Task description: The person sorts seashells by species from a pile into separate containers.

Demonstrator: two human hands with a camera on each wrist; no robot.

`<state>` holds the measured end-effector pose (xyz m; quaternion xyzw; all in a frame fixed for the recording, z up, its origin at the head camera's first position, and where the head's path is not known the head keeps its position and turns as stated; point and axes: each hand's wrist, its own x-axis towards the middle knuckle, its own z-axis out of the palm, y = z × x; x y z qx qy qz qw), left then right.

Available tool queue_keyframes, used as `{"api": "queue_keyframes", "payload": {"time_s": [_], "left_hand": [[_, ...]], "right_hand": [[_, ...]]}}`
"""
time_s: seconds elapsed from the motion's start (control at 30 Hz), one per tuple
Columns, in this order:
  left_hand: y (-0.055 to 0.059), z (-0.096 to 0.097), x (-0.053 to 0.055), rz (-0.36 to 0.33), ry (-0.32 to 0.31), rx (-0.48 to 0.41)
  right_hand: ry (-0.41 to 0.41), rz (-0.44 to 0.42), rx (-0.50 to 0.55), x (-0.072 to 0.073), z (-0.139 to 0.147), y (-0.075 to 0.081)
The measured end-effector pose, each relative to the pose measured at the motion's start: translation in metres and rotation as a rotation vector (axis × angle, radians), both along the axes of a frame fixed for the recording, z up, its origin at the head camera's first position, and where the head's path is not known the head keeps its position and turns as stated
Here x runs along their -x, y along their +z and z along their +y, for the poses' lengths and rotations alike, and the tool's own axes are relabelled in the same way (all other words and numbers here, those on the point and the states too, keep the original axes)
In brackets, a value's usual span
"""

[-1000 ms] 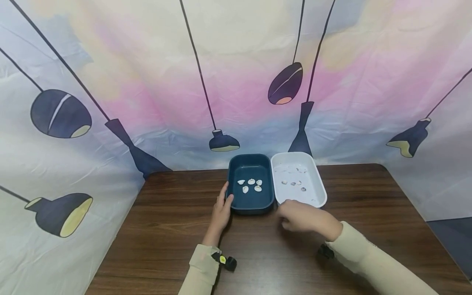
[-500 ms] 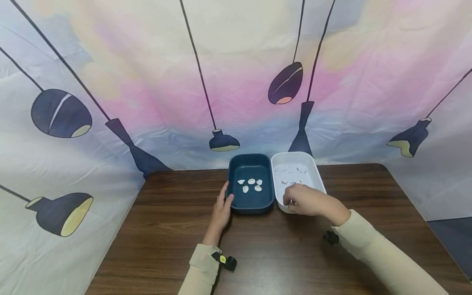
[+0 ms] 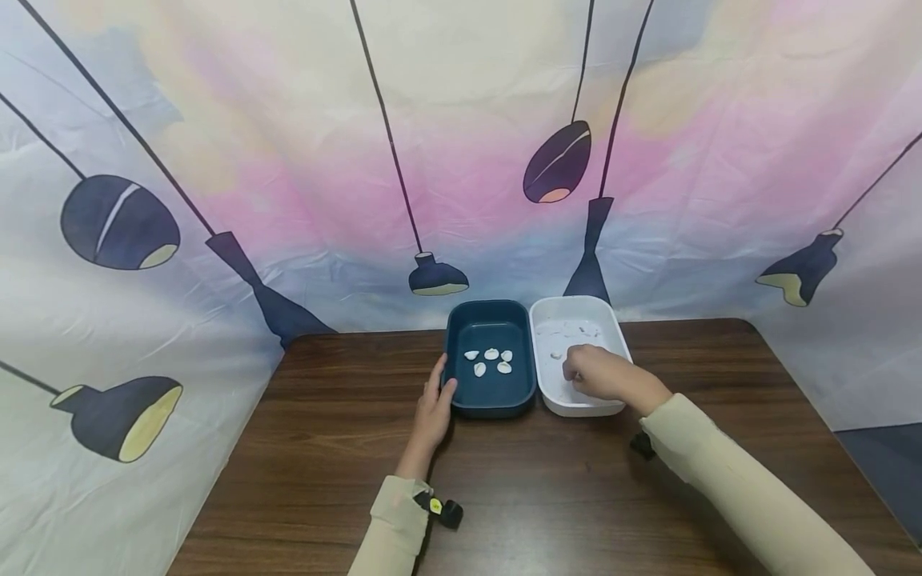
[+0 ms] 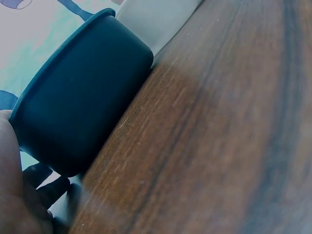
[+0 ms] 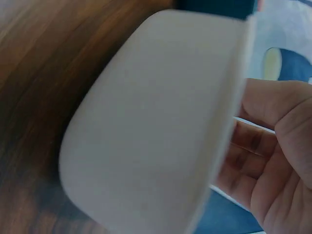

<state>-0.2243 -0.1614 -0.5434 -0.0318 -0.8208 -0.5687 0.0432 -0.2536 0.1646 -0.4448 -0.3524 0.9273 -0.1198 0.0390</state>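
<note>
My left hand [image 3: 432, 410] lies against the left side of the dark teal tray [image 3: 492, 406], fingers straight along its wall and thumb by the rim. Several white seashells [image 3: 479, 370] sit on that tray's floor. Directly beside it stands the white tray [image 3: 545, 388]. Into it reaches my right hand [image 3: 599, 373], fingers bent downward over the tray floor. A small shell [image 3: 555, 356] shows left of the knuckles. In the right wrist view, the tray wall [image 5: 146, 117] hides the fingertips, so I cannot tell whether they pinch a shell.
Both trays stand near the back edge of a brown wooden table [image 3: 519, 496]. Behind it hangs a cloth [image 3: 461, 160] printed with lamps. Dark specks [image 3: 587, 330] dot the far part of the white tray. A wrist camera [image 3: 450, 514] hangs by the left sleeve.
My right hand has moved from the white tray's near rim into the tray, then slightly farther back and right. My left hand and the shells in the teal tray have stayed put.
</note>
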Motion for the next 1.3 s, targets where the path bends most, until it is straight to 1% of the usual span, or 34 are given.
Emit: {"api": "queue_keyframes", "payload": {"time_s": [0.2,0.37,0.53,0.6,0.77,0.93,1.3], "left_hand": [[-0.002,-0.001,0.0,-0.004,0.003,0.015],[-0.001,-0.001,0.0,0.003,-0.001,0.013],[0.0,-0.001,-0.002,0.002,-0.01,0.002],[0.0,-0.001,-0.001,0.004,-0.012,-0.004],[0.0,-0.001,0.0,0.013,-0.003,-0.003],[0.001,0.0,0.0,0.007,0.002,0.001],[-0.001,-0.001,0.001,0.01,0.004,0.0]], "right_hand": [[-0.006,-0.017,0.012,0.011,0.0,-0.009],[-0.004,-0.027,0.023,0.021,-0.001,-0.016],[0.02,-0.006,0.019,0.028,-0.003,-0.027],[0.013,-0.003,0.02,0.03,-0.005,-0.03],[-0.022,0.018,0.018,0.032,-0.01,-0.034],[-0.039,0.035,-0.022,0.031,-0.014,-0.036],[-0.075,0.035,-0.059,0.028,-0.018,-0.037]]}}
